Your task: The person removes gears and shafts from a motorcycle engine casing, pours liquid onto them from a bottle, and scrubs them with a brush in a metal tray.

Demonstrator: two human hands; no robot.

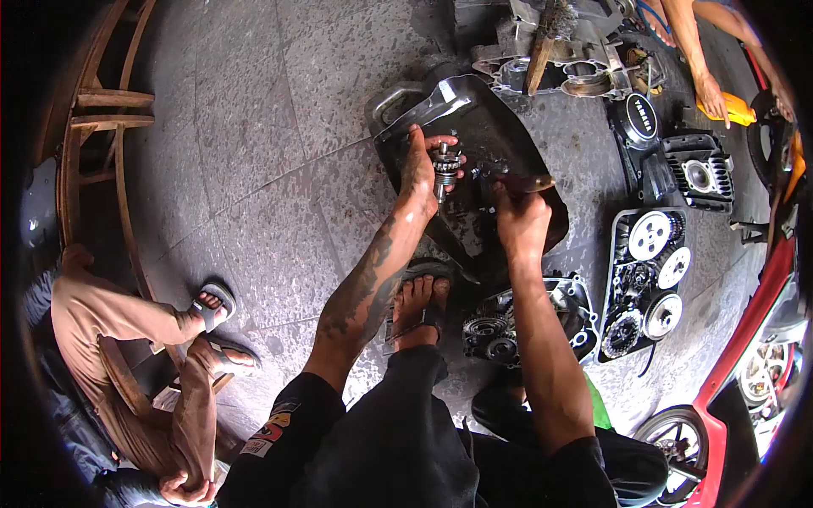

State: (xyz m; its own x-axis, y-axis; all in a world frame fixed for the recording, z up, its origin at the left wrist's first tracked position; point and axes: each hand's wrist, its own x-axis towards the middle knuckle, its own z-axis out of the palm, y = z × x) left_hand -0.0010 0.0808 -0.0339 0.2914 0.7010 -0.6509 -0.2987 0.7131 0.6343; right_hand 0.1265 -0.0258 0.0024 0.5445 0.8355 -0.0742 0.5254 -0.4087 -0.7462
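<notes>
Noted in left hand (418, 176): gear shaft (445, 173), upright along the palm. Half open, with thumb extended and fingers curled behind the metal. Bright steel, toothed around a ringed middle, narrowing to a slim rod at each end. Located above the black tray (508, 114), left of its middle.

In right hand (522, 222): brush (535, 183), clamped by its worn wooden handle. Closed into a fist, with the dark head directed at the gear shaft; contact between the two: cannot tell. Tray surface dark, smooth and wet-looking, raised at the rim.

Beneath: grey stone floor (237, 127), blotched with damp patches. Toward upper right: dull cast-metal casing (508, 72), crossed by a second wooden-handled brush (539, 66). Farther right: round black "YAMAHA" cover (641, 116) and finned metal block (699, 175). Lower down: rectangular gear tray (609, 288), filled with toothed discs. At upper right, touching a yellow bottle (739, 111): another person's hand (713, 100).
</notes>
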